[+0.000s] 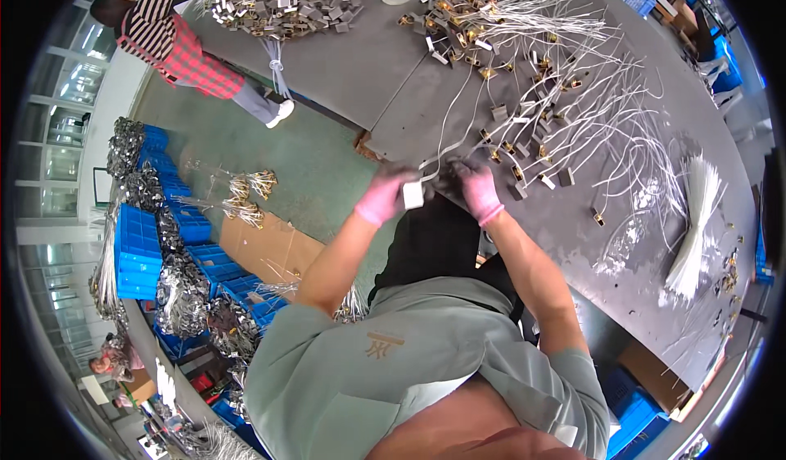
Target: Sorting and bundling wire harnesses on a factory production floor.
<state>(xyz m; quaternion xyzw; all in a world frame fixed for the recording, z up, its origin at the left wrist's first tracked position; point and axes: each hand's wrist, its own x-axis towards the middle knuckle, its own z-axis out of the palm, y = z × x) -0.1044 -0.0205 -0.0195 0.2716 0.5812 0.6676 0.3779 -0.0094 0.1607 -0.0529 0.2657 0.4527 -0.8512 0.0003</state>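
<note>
Biggest first: grey table (344, 63), across the top and right. A person in a striped top and checked apron (196, 63) stands at its far left side. Blue crates (137, 251) line the left, loaded with bundled parts. On the table: a spread of wired metal pieces (532, 124) near the right hand, a heap of grey blocks (282, 3) farther off, a bundle of white strips (697, 227) to the right.

Hands, both in pink gloves with dark fingers, are close together at the table's near edge. Left hand (390, 194) is closed, pinching the white block (413, 196) at its side. Right hand (473, 188) has curled fingers near the wire; can't tell if it grips anything.

Block is off the table, in front of the dark trousers, pale flat face up toward the camera. Outline close to square, so no clear long axis. White wire (428, 163) shows just above it, running away over the table; the join is hidden.

Judgement: block looks light, stiff, easy to pinch by opposite sides; wire looks thin and bendy, best held close to the block, without yanking.
</note>
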